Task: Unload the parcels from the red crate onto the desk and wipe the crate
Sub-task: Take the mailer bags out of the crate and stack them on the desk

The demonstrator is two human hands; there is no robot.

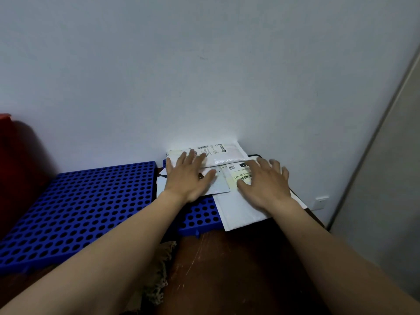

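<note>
Your left hand [189, 176] and right hand [263, 185] lie flat, fingers spread, on the parcels [227, 153] stacked at centre frame against the wall, partly on a blue mat [79, 205]. Press evenly and square the stack so nothing slides off the surface [227, 269]. The red crate [13, 160] sits far left, not yet wiped.
</note>
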